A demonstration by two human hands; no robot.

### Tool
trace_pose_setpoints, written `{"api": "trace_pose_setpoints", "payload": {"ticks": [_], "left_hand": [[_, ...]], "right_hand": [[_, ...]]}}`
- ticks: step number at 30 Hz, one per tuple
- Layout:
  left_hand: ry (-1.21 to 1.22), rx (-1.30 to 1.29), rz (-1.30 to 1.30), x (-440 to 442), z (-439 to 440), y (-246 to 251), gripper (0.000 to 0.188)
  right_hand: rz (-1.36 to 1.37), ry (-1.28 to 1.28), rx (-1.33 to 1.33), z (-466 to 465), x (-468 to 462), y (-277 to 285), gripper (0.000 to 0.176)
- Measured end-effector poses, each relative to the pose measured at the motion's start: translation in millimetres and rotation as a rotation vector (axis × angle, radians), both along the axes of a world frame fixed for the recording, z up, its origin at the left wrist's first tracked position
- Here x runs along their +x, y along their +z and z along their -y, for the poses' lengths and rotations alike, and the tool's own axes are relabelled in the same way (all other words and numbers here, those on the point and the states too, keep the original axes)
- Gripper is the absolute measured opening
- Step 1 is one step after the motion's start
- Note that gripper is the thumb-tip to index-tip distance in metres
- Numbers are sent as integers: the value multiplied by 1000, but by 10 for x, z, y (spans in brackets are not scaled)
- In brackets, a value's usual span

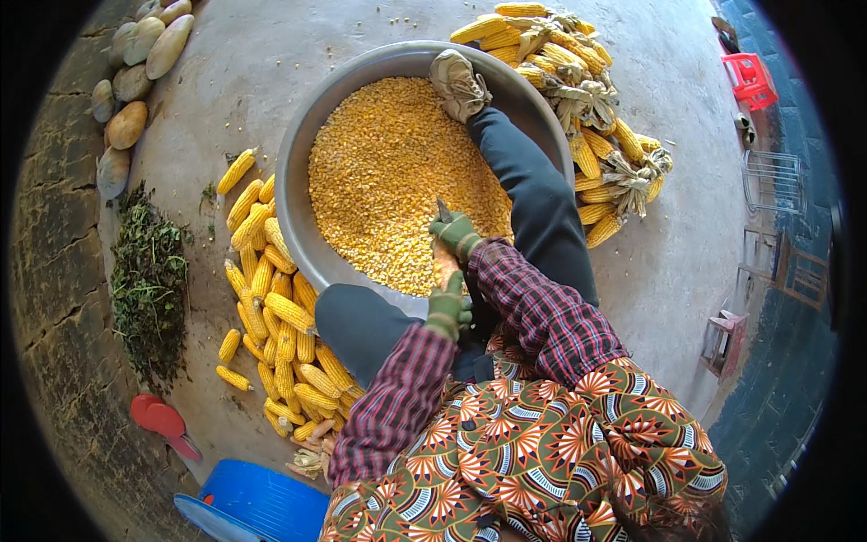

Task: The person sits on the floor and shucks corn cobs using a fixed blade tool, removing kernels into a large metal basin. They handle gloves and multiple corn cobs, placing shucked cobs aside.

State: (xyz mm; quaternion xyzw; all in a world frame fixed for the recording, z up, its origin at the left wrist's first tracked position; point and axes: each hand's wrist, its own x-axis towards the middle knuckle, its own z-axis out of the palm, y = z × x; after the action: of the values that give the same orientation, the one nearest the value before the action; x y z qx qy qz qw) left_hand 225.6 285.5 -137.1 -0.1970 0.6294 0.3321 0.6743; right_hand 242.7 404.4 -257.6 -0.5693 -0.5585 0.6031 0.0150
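Observation:
In a green glove, my left hand (448, 310) grips the near end of a corn cob (444, 263), much of which looks stripped of its kernels. My right hand (456, 232), gloved too, is closed on a tool with a dark pointed tip (443, 210) at the cob's far end; the tool's handle is hidden in the glove. Both hands are over the near rim of a wide metal basin (298, 230). Loose yellow corn kernels (399, 169) fill much of the basin. My shoe (460, 85) rests at its far side.
Corn cobs (288, 311) are heaped left of the basin, and husk-tied cobs (596, 146) lie at its right. A blue container (264, 501) stands at lower left. Wilted greens (149, 284) and gourds (145, 40) lie along the left wall. Stools (725, 342) stand at right.

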Motion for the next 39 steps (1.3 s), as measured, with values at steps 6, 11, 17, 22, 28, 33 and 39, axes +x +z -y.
{"api": "trace_pose_setpoints", "payload": {"ticks": [6, 11, 17, 22, 28, 33, 39], "left_hand": [[294, 455, 619, -163, 345, -74, 48], [73, 255, -180, -91, 192, -475, 47], [188, 165, 73, -274, 160, -633, 45], [259, 276, 350, -335, 147, -436, 36], [274, 287, 550, -282, 152, -466, 13], [20, 193, 325, -253, 34, -393, 12], [-920, 17, -581, -231, 290, -1424, 72]], "right_hand": [[-30, 76, -84, -18, 12, 176, 46], [49, 97, 70, -81, 32, -56, 59], [5, 30, -180, -84, -24, 66, 53], [-84, -7, -127, -74, 5, -5, 42], [-415, -222, -382, 9, -15, -164, 58], [-408, -132, -248, 20, -3, -132, 50], [-225, -128, -265, 87, -139, 213, 21]]}}
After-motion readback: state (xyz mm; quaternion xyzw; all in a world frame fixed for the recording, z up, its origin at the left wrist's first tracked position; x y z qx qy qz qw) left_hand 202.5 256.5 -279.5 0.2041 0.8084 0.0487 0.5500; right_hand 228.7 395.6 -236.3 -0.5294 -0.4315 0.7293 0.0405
